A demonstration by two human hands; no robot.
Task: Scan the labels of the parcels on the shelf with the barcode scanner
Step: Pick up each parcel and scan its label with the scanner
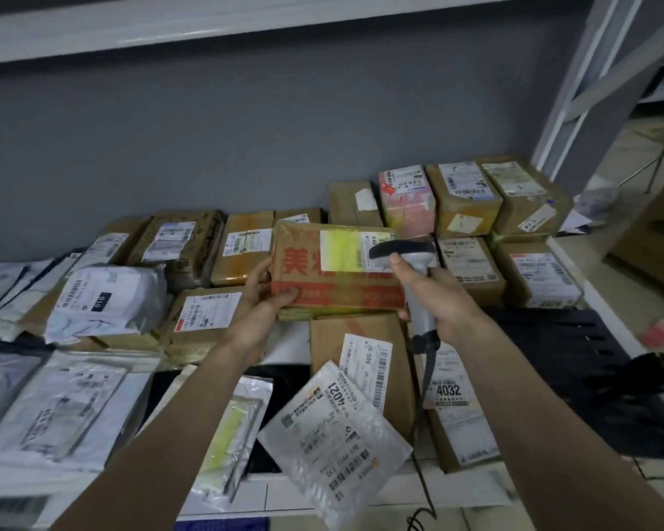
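Left hand [263, 297] grips the lifted parcel [338, 268] by its left edge, thumb on the front face, fingers [257, 272] curled round behind. It's a flat brown cardboard box with big red Chinese characters and a red band along the bottom, held tilted up above the others on the shelf [575, 262]. Its white label [355, 250] sits at upper right, washed in a yellow-green glow on its left part. Right hand [437, 297] is wrapped round the handle of the barcode scanner [411, 270], a grey pistol-grip unit with a dark head just in front of the label, its cable [424, 396] trailing down. Below, a clear bubble mailer [334, 442] reads "4021"; a box label [449, 390] beside it reads "4032". A white poly bag [106, 300] at left carries "010", and a brown box label [365, 364] shows "J6-506".
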